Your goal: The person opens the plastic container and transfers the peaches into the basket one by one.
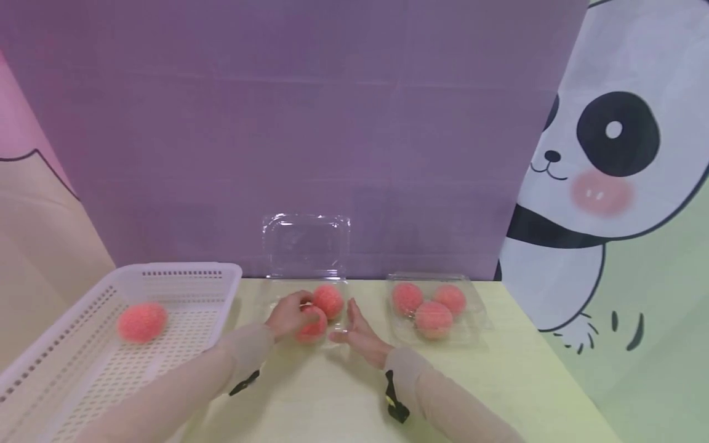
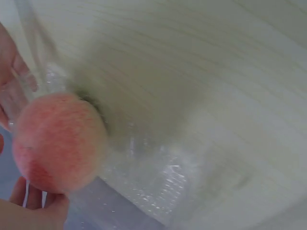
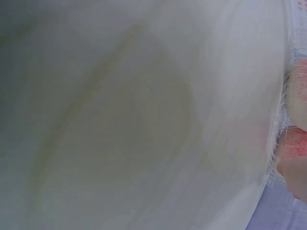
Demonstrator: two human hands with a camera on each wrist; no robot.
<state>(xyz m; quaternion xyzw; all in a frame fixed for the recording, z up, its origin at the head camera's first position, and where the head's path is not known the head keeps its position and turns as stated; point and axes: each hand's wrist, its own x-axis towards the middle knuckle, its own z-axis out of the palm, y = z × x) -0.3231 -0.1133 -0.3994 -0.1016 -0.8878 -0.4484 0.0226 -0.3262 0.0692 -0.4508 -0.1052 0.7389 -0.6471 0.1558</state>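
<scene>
A clear plastic clamshell box (image 1: 306,246) stands with its lid raised and two pink peaches in its base. My left hand (image 1: 289,315) grips the nearer peach (image 1: 312,326), fingers curled over its top and thumb at its side. In the left wrist view that peach (image 2: 60,143) fills the space beside the fingertips (image 2: 33,196). Behind it, the other peach (image 1: 328,301) sits against the box's right side. My right hand (image 1: 360,335) is at the right wall of the box, fingers straight and thumb spread, with no peach in it.
To the right, a second clear box (image 1: 476,307) holds three peaches under a lowered lid. A white perforated basket (image 1: 221,307) at the left contains one peach (image 1: 142,323). A purple cloth backdrop (image 1: 332,135) rises along the table's far edge.
</scene>
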